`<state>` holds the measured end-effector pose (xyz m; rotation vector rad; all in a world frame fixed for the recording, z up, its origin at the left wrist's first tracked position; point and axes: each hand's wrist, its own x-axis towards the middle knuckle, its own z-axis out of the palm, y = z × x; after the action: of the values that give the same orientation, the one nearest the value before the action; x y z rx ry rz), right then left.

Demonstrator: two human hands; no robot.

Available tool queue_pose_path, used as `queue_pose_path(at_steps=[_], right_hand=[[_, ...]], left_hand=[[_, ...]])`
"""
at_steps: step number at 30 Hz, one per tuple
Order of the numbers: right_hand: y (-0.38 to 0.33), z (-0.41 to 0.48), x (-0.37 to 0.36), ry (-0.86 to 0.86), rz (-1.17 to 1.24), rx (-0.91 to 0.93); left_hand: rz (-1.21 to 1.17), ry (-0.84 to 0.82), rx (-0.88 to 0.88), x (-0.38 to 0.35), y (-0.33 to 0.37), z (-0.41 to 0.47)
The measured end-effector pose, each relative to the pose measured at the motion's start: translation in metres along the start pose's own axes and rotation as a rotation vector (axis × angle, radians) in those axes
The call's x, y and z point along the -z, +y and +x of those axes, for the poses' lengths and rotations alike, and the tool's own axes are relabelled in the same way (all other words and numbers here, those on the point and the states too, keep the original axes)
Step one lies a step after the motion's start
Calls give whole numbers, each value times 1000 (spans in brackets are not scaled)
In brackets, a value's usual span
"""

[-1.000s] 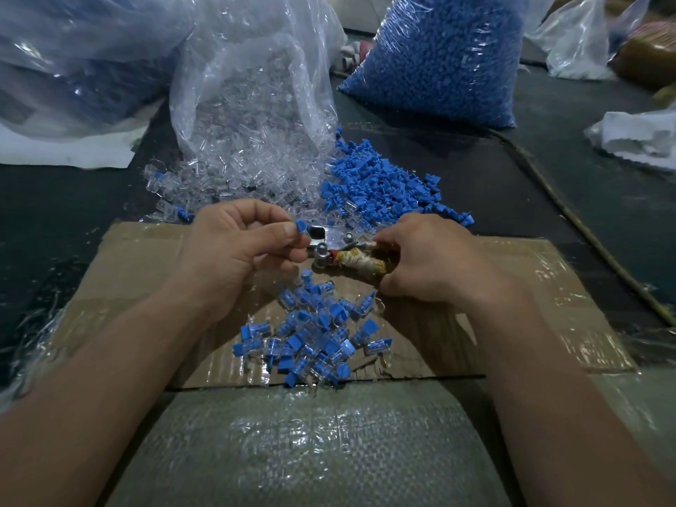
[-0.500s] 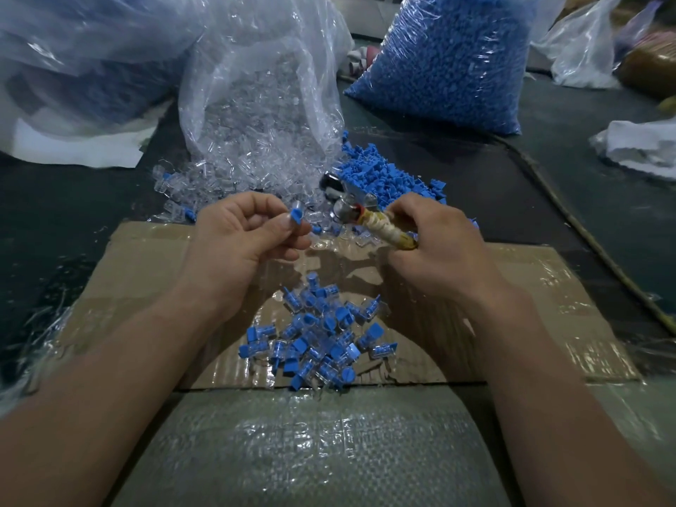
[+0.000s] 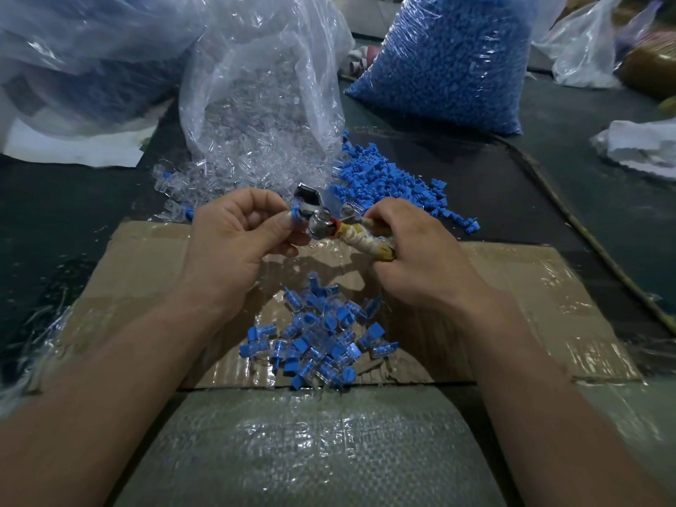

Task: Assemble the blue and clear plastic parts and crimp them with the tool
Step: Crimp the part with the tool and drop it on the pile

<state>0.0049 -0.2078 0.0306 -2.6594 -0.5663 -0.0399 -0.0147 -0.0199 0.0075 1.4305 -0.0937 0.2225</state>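
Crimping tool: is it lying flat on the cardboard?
No, the right hand grips the crimping tool by its wrapped handle, held above the cardboard.

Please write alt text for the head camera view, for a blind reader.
The left hand pinches a blue part at the head of a metal crimping tool, which the right hand grips by its wrapped handle. Assembled parts lie below on cardboard.

A single wide-angle view, worn on the person's head, looks forward and steeply down onto the cardboard sheet (image 3: 512, 305), which fills the middle of the frame. The camera sits close. The left hand (image 3: 234, 243) and right hand (image 3: 420, 258), reaching in from the lower corners, meet over the sheet's far edge. Beyond the sheet, plastic bags (image 3: 263, 86) reach the top edge.
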Motion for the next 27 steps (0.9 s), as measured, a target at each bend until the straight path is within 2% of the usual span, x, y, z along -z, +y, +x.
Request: queue_pose_path(at_steps=[12, 27], right_hand=[[-7, -1, 1, 3, 15, 0], [-9, -1, 0, -10, 17, -7]], left_hand=[[134, 35, -101, 1, -3, -3], [212, 59, -126, 3, -4, -3]])
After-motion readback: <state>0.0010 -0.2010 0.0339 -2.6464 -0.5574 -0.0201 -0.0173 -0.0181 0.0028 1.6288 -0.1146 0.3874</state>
